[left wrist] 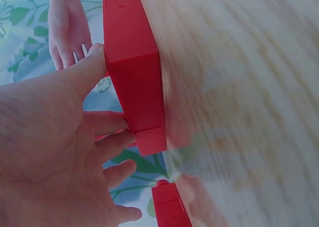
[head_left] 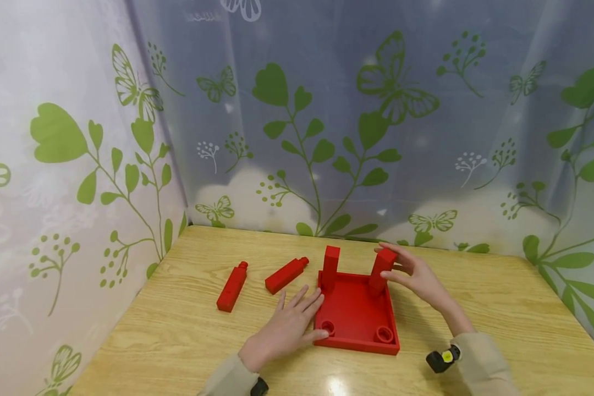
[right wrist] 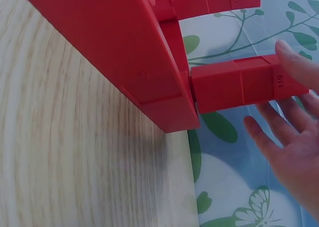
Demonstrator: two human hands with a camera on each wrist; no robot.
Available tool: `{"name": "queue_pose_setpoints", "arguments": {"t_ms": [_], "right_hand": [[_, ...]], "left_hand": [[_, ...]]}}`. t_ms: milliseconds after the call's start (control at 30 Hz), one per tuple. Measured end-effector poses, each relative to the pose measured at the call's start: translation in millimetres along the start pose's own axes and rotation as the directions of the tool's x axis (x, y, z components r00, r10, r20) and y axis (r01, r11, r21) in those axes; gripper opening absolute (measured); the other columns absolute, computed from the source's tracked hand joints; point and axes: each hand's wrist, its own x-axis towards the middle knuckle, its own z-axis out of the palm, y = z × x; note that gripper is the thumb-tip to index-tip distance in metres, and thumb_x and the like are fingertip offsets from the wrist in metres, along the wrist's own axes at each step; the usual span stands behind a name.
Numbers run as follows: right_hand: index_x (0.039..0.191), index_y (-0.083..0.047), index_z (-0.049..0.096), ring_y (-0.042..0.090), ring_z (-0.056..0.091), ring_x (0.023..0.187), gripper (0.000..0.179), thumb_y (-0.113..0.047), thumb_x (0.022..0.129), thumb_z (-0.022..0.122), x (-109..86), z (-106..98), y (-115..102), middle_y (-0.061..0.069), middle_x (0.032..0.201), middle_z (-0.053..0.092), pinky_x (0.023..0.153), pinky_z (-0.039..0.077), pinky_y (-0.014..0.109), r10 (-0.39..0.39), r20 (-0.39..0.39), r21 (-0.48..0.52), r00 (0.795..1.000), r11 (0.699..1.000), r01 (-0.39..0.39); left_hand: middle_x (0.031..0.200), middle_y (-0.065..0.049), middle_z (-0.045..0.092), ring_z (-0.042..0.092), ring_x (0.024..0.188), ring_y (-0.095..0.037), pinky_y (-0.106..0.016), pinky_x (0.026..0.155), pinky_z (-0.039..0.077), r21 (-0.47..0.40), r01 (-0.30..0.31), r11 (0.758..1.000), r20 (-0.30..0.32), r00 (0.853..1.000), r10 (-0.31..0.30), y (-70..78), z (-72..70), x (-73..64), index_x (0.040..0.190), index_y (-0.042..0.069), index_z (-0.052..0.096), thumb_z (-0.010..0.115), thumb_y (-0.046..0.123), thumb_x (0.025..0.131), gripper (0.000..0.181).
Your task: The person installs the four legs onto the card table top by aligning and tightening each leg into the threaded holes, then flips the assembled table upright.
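A red square tray-like base (head_left: pixel 353 313) lies on the table with round sockets (head_left: pixel 384 334) in its two near corners. Square red legs stand at its far corners, a left leg (head_left: pixel 330 268) and a right leg (head_left: pixel 379 273). My right hand (head_left: pixel 423 280) holds the right leg near its top, thumb on the near side and fingers behind. In the right wrist view that right leg (right wrist: pixel 234 82) tilts slightly, with a thin gap where it meets the base. My left hand (head_left: pixel 287 330) rests against the base's left side, fingers spread, thumb at the near left corner.
Two loose red legs with threaded ends, one (head_left: pixel 231 289) farther left and one (head_left: pixel 284 276) nearer the base, lie on the wooden table (head_left: pixel 178 330). A curtain with leaves and butterflies (head_left: pixel 302 137) hangs behind the table and along its left.
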Motion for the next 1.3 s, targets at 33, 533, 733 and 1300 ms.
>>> {"name": "queue_pose_setpoints", "arguments": {"t_ms": [33,533,733,1300], "right_hand": [[0.155,-0.017,0.042,0.030,0.060,0.124,0.067,-0.014,0.095,0.072,-0.7,-1,0,0.015,0.149,0.053,0.101,0.052,0.044,0.003,0.005,0.007,1.000,1.000,-0.003],[0.148,-0.014,0.052,0.033,0.064,0.105,0.065,-0.021,0.090,0.079,10.7,12,-4,0.020,0.137,0.059,0.084,0.056,0.040,0.079,-0.121,-0.125,0.990,0.988,-0.094],[0.143,-0.011,0.057,0.022,0.064,0.099,0.058,-0.021,0.090,0.079,16.1,17,-6,0.016,0.126,0.065,0.075,0.056,0.027,0.066,-0.133,-0.173,0.989,0.981,-0.089],[0.157,-0.017,0.038,-0.006,0.050,0.125,0.071,-0.010,0.094,0.072,-2.5,0,2,0.020,0.150,0.049,0.102,0.046,0.020,-0.030,-0.063,0.006,0.998,1.000,0.030]], "left_hand": [[0.167,-0.004,0.027,0.017,0.155,-0.033,-0.068,0.119,0.011,0.000,0.000,1.000,0.000,1.000,0.000,-0.1,0.2,0.1,0.159,0.009,0.034,0.053,0.055,0.100,0.077],[0.167,-0.004,0.026,0.016,0.155,-0.033,-0.068,0.119,0.011,0.002,-0.002,1.000,0.003,1.000,0.002,-0.9,0.9,0.1,0.159,0.009,0.032,0.052,0.055,0.101,0.077],[0.167,-0.004,0.026,0.016,0.155,-0.033,-0.068,0.119,0.012,0.006,-0.002,1.000,0.003,1.000,0.002,-0.1,0.0,-0.2,0.159,0.008,0.033,0.053,0.054,0.101,0.077],[0.167,-0.004,0.026,0.016,0.155,-0.032,-0.067,0.120,0.010,0.002,0.010,1.000,0.011,1.000,-0.010,0.7,0.0,0.2,0.159,0.009,0.032,0.053,0.055,0.100,0.077]]}}
